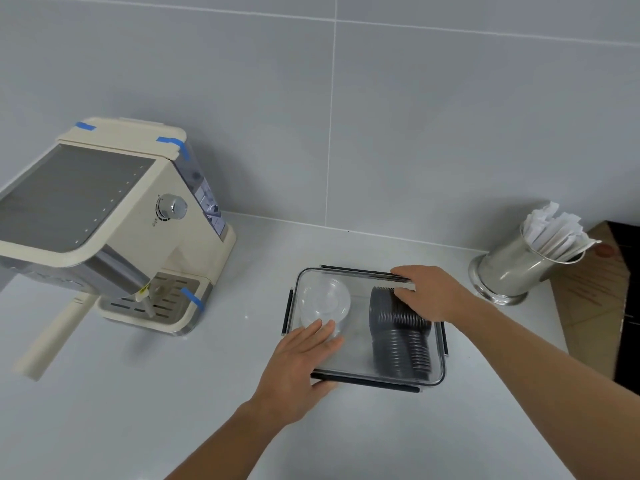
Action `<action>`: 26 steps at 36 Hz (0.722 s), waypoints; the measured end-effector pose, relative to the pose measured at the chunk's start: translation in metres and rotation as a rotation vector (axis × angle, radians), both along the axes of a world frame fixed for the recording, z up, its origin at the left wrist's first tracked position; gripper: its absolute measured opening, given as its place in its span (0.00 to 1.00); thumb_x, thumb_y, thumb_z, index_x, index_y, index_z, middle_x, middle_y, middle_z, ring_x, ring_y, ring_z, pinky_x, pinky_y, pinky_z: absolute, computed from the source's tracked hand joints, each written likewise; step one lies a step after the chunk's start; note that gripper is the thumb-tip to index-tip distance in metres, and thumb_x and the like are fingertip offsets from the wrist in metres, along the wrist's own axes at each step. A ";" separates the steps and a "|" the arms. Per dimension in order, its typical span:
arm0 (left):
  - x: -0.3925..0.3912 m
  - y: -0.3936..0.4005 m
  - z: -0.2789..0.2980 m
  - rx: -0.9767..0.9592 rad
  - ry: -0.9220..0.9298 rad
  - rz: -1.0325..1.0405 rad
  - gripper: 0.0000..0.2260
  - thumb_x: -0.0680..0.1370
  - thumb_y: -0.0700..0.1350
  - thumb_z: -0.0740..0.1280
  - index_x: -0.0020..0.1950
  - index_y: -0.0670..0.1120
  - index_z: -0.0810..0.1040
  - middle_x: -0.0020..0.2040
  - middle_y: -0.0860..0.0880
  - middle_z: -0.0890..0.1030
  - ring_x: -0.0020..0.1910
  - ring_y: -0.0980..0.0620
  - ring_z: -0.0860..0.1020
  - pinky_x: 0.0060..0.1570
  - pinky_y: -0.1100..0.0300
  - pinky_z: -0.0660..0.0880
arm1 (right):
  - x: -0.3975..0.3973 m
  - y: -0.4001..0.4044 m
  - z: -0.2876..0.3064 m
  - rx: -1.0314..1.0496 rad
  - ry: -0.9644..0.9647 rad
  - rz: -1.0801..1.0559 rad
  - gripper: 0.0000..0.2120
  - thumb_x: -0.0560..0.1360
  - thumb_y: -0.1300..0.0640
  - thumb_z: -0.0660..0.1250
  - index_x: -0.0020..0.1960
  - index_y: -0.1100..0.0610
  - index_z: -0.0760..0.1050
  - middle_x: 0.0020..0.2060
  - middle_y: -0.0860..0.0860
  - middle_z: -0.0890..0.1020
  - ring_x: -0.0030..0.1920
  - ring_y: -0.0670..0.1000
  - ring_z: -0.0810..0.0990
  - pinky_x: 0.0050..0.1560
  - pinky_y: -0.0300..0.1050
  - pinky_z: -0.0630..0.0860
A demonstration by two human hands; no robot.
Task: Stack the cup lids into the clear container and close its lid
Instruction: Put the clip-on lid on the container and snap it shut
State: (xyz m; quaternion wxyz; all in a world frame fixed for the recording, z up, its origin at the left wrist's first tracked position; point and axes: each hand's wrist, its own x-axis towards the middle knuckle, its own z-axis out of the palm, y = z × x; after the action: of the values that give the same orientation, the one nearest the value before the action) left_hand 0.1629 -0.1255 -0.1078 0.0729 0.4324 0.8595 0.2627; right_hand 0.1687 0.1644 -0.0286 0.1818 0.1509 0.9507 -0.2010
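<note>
clear container (pixel 363 355) right of the coffee machine (pixel 114 230), lids inside | my left hand (pixel 298 368) and right hand (pixel 433 296) flat, spread on its lid | press evenly, then snap black latches (pixel 367 382)

At frame centre sits 1 clear container (pixel 367 362) holding 2 stacks of cup lids: 1 clear stack (pixel 323 303) and 1 black stack (pixel 401 341). 2 hands rest on it, the left hand (pixel 298 368) and right hand (pixel 429 296). There is 1 coffee machine (pixel 104 230) at left and 1 steel cup (pixel 509 271) of paper-wrapped sticks at right.
</note>
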 end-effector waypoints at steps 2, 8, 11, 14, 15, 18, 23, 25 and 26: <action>0.000 -0.001 0.000 -0.013 -0.018 -0.005 0.29 0.72 0.59 0.66 0.72 0.54 0.70 0.74 0.55 0.67 0.75 0.59 0.59 0.73 0.65 0.49 | 0.011 -0.001 0.001 -0.028 0.036 -0.038 0.22 0.81 0.53 0.61 0.74 0.53 0.67 0.73 0.49 0.71 0.72 0.52 0.68 0.72 0.42 0.60; 0.000 -0.004 0.009 -0.035 -0.083 -0.028 0.29 0.76 0.58 0.63 0.76 0.59 0.61 0.76 0.63 0.56 0.77 0.63 0.50 0.74 0.68 0.40 | 0.055 0.003 -0.001 -0.138 0.082 -0.244 0.25 0.79 0.57 0.65 0.75 0.51 0.65 0.75 0.49 0.66 0.75 0.51 0.64 0.74 0.43 0.56; 0.004 -0.013 0.018 0.084 -0.166 0.067 0.30 0.73 0.58 0.67 0.72 0.70 0.58 0.74 0.67 0.57 0.77 0.65 0.51 0.75 0.67 0.41 | 0.077 -0.003 -0.002 -0.263 0.117 -0.442 0.26 0.77 0.57 0.67 0.74 0.49 0.66 0.72 0.50 0.71 0.71 0.52 0.70 0.70 0.47 0.67; 0.006 -0.023 0.027 0.202 -0.196 0.279 0.29 0.73 0.57 0.70 0.71 0.69 0.62 0.74 0.64 0.63 0.76 0.64 0.55 0.77 0.60 0.46 | 0.093 -0.013 -0.004 -0.420 0.134 -0.618 0.27 0.76 0.56 0.68 0.74 0.50 0.67 0.70 0.47 0.73 0.68 0.51 0.74 0.63 0.46 0.72; 0.005 -0.023 0.031 0.226 -0.245 0.369 0.30 0.73 0.54 0.72 0.71 0.65 0.64 0.73 0.62 0.65 0.75 0.63 0.58 0.76 0.59 0.51 | 0.098 -0.014 -0.006 -0.477 0.144 -0.673 0.27 0.76 0.57 0.69 0.73 0.51 0.68 0.68 0.46 0.74 0.66 0.51 0.75 0.62 0.46 0.73; -0.002 -0.021 0.037 0.248 -0.500 0.578 0.26 0.75 0.48 0.72 0.72 0.54 0.70 0.69 0.58 0.72 0.68 0.58 0.71 0.70 0.58 0.65 | 0.108 -0.016 -0.011 -0.615 0.157 -0.820 0.25 0.74 0.60 0.70 0.70 0.53 0.72 0.62 0.48 0.79 0.57 0.51 0.81 0.62 0.52 0.76; -0.010 -0.006 0.053 0.391 -0.821 0.742 0.15 0.78 0.39 0.67 0.64 0.49 0.79 0.57 0.54 0.83 0.54 0.57 0.80 0.57 0.60 0.74 | 0.113 -0.020 -0.014 -0.724 0.198 -0.886 0.17 0.72 0.67 0.67 0.55 0.49 0.82 0.47 0.49 0.88 0.51 0.60 0.84 0.59 0.61 0.78; -0.011 -0.003 0.059 0.435 -0.852 0.765 0.13 0.77 0.37 0.67 0.57 0.51 0.81 0.51 0.57 0.83 0.50 0.59 0.80 0.52 0.62 0.74 | 0.112 -0.021 -0.014 -0.748 0.214 -0.913 0.18 0.72 0.69 0.66 0.55 0.52 0.81 0.44 0.49 0.88 0.50 0.60 0.85 0.58 0.60 0.79; -0.011 -0.001 0.060 0.451 -0.864 0.779 0.13 0.77 0.36 0.67 0.55 0.52 0.81 0.49 0.58 0.83 0.49 0.60 0.80 0.50 0.63 0.74 | 0.112 -0.022 -0.015 -0.750 0.220 -0.924 0.18 0.72 0.70 0.66 0.56 0.54 0.81 0.43 0.50 0.88 0.49 0.59 0.85 0.57 0.58 0.80</action>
State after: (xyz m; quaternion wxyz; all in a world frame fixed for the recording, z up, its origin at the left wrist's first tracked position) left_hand 0.1514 -0.1269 -0.0481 0.2199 -0.0533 0.7702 0.5963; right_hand 0.2805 0.1423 -0.0432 0.0171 0.4523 0.6640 -0.5952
